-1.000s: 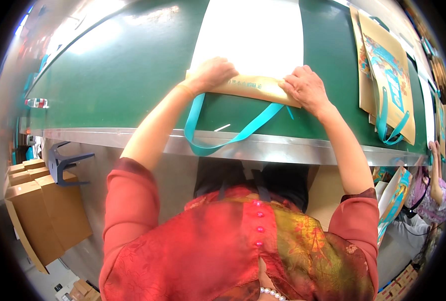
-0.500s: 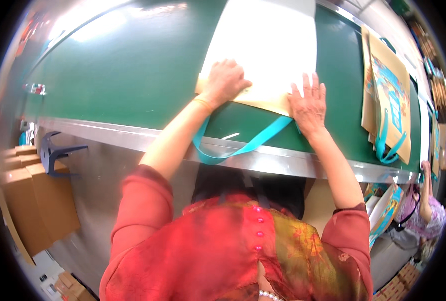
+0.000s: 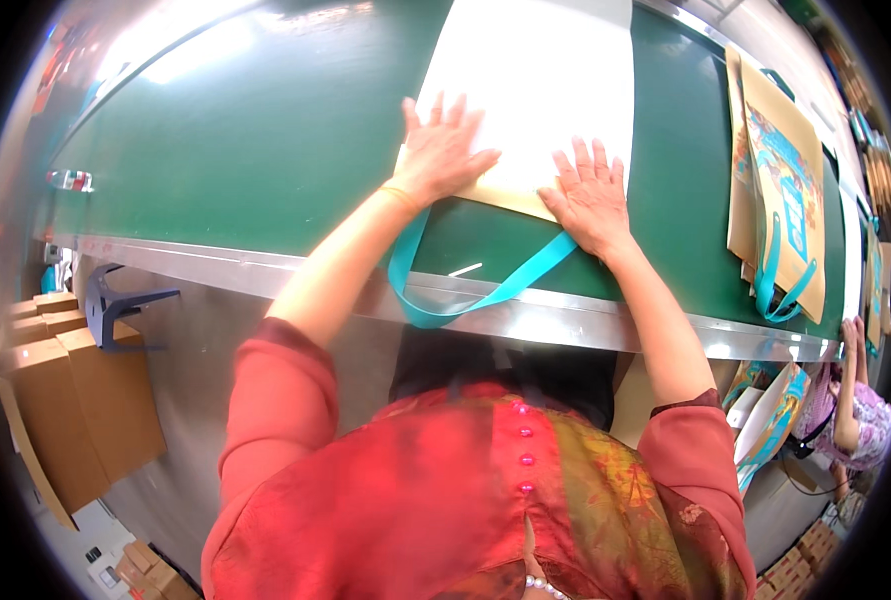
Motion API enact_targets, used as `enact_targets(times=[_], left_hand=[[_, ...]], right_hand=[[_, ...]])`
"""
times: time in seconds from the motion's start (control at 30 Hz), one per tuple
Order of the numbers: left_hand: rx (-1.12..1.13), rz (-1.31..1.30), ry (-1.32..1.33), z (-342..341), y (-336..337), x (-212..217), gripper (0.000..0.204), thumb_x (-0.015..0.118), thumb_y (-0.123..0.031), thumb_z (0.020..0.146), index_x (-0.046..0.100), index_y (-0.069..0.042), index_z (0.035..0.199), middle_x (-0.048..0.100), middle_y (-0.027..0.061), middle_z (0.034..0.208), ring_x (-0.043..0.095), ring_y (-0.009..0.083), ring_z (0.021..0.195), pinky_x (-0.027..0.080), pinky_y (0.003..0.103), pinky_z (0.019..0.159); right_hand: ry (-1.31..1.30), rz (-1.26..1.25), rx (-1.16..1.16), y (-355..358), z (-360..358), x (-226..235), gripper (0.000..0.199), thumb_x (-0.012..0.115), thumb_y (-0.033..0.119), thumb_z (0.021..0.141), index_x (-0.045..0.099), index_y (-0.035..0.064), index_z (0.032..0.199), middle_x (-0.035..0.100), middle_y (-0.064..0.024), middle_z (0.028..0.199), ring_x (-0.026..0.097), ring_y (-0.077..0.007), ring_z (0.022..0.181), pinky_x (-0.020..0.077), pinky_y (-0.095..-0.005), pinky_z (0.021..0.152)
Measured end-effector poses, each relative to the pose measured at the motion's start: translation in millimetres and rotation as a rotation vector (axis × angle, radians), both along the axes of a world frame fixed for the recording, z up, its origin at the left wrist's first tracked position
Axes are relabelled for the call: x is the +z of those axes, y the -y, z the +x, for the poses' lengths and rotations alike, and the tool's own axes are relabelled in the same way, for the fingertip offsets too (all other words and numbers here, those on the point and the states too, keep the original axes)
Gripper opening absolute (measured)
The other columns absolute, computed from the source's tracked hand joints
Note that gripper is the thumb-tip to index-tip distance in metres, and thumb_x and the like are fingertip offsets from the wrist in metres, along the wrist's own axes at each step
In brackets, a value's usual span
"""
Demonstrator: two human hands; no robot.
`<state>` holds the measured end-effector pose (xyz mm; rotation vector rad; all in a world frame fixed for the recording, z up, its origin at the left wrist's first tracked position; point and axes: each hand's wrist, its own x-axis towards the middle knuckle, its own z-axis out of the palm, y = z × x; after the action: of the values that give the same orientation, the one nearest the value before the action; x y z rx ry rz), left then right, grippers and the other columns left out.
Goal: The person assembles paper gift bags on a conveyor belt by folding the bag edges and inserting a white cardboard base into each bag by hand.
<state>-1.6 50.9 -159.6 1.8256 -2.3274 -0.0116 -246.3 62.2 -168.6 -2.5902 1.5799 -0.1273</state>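
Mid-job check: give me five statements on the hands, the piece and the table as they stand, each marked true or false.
1. The left hand rests on the white panel. True.
2. The right hand is clenched into a fist. False: it lies open, fingers spread on the panel.
3. A turquoise strap loops from the panel's tan edge toward the person. True.
4. The printed tan bags lie left of the panel. False: they lie to its right.
5. A small bottle lies on its side on the green table. True.
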Motion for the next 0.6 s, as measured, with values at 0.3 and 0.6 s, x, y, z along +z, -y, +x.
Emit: enact_targets(times=[0.3, 0.6], left_hand=[[0.148, 0.088, -0.024, 23, 1, -7, 0.080, 0.039, -0.066, 0.085, 0.033, -0.014, 0.144, 0.018, 0.0209, 0.153, 0.011, 0.0407, 0.142, 0.005, 0.065, 0.108], [0.002, -0.137, 0.080, -19, 1, 8, 0.072, 0.037, -0.061, 0.090, 0.032, -0.014, 0.145, 0.018, 0.0150, 0.154, 0.012, 0.0372, 0.142, 0.005, 0.071, 0.104]], right_hand=[[-0.095, 0.026, -0.034, -4, 2, 13, 0.066, 0.035, 0.056, 0.093, 0.036, 0.0147, 0.144, 0.020, -0.0145, 0.153, 0.010, -0.0350, 0.143, 0.0045, -0.0530, 0.114], [0.005, 0.036, -0.015, 0, 2, 12, 0.069, 0.038, 0.056, 0.091, 0.037, 0.0111, 0.142, 0.023, -0.0179, 0.152, 0.012, -0.0361, 0.142, 0.0049, -0.0536, 0.113]])
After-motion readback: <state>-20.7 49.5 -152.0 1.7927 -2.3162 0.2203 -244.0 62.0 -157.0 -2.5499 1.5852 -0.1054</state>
